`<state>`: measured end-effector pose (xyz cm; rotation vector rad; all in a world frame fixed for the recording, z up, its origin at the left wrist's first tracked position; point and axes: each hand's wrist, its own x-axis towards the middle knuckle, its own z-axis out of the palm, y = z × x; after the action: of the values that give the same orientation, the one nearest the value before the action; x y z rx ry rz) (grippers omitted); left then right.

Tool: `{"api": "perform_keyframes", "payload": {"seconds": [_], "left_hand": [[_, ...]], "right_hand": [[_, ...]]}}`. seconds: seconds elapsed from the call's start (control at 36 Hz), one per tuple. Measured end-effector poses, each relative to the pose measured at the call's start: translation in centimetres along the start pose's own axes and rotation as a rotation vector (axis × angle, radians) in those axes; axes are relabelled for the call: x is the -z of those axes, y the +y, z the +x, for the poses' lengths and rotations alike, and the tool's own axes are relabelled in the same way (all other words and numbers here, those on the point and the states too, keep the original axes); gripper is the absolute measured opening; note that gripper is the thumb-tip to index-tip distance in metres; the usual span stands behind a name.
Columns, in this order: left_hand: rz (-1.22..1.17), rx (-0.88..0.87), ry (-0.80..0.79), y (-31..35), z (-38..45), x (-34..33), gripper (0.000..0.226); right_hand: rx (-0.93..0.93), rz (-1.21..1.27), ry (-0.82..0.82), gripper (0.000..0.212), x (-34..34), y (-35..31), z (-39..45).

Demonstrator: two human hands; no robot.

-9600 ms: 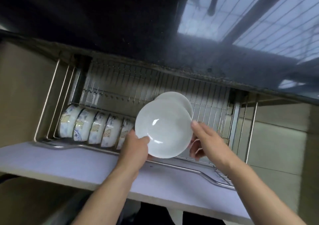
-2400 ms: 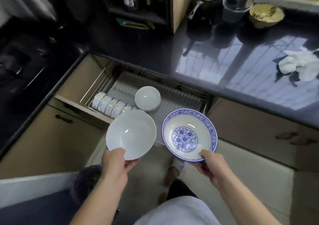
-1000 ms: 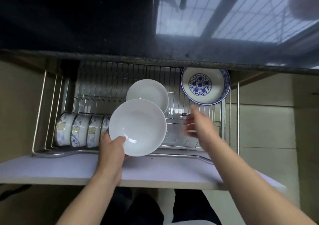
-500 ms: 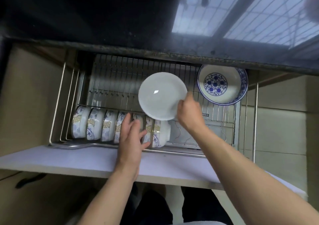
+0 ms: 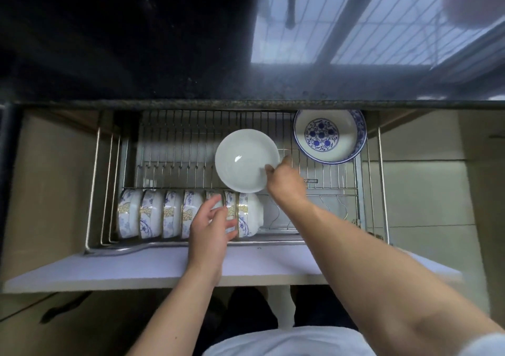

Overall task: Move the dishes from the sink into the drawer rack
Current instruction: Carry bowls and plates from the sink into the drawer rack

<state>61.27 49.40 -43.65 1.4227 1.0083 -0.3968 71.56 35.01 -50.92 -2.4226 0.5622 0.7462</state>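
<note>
Head view: the pulled-out drawer rack (image 5: 369, 191) lies below the dark desk (image 5: 136, 41). The right hand (image 5: 285, 182) reaches in, its fingers (image 5: 270, 169) pinched on the rim of the white bowl (image 5: 246, 160) at about the bowl's 4 o'clock; the bowl sits mouth-up over the rack's middle wires, and I cannot tell whether another white bowl lies under it. At the bowl's 2 o'clock, near the back right corner, the blue-patterned bowl (image 5: 329, 136) rests tilted against the wires. At the white bowl's 7 o'clock, a row of patterned small bowls (image 5: 164, 213) stands on edge along the front rail. The left hand (image 5: 211, 226) hovers spread over that row's right end, grasping nothing, fingertips near or touching the bowls. By my judgement the right hand is the one placed to settle the white bowl.
</note>
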Motion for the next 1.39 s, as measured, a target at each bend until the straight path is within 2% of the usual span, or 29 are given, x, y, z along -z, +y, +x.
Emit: {"api": "perform_keyframes", "payload": {"seconds": [0.14,0.28,0.42,0.44,0.5,0.56,0.61,0.69,0.75,0.83,0.92,1.0,1.25,1.39], "left_hand": [[0.254,0.022,-0.072,1.7,-2.2,0.3,0.022],[0.516,0.001,-0.251,5.4,-5.9,-3.3,0.021],[0.776,-0.28,-0.488,10.7,-14.2,-13.1,0.018],[0.819,-0.351,-0.518,11.6,-15.7,-15.1,0.016],[0.908,-0.476,-0.56,13.3,-17.4,-18.4,0.026],[0.967,-0.586,-0.62,13.8,-21.8,-23.2,0.026],[1.012,-0.718,-0.686,13.8,-27.7,-27.7,0.015],[1.021,-0.855,-0.776,12.1,-35.6,-34.3,0.015],[0.994,-0.878,-0.871,9.9,-40.0,-38.5,0.015],[0.965,-0.886,-0.999,4.9,-47.2,-44.5,0.016],[0.993,-0.894,-1.117,0.4,-52.6,-48.4,0.016],[1.062,-0.848,-1.19,-2.6,-55.1,-51.3,0.013],[1.151,-0.758,-1.218,-6.6,-56.6,-61.0,0.012],[1.11,-0.718,-1.22,-6.6,-55.6,-67.4,0.013]], "right_hand": [[-0.001,0.105,-0.092,0.048,3.8,1.1,-5.0],[-0.067,0.215,-0.121,0.034,11.7,6.7,-10.9],[-0.185,0.433,0.137,0.02,23.2,16.8,-16.3],[-0.206,0.464,0.198,0.023,25.5,18.5,-17.4],[-0.216,0.515,0.308,0.029,29.0,21.2,-18.7],[-0.23,0.581,0.429,0.026,33.2,25.4,-21.8],[-0.228,0.611,0.524,0.02,36.6,29.7,-25.1],[-0.208,0.609,0.57,0.018,41.1,35.6,-29.9],[-0.211,0.619,0.591,0.02,43.8,39.8,-32.9],[-0.267,0.665,0.71,0.021,47.9,47.3,-37.7],[-0.329,0.773,0.832,0.021,50.4,53.3,-41.1],[-0.354,0.864,0.851,0.022,51.1,57.8,-42.8],[-0.494,1.004,0.761,0.021,50.1,68.7,-41.0],[-0.51,1.052,0.787,0.02,54.5,72.6,-37.4]]}}
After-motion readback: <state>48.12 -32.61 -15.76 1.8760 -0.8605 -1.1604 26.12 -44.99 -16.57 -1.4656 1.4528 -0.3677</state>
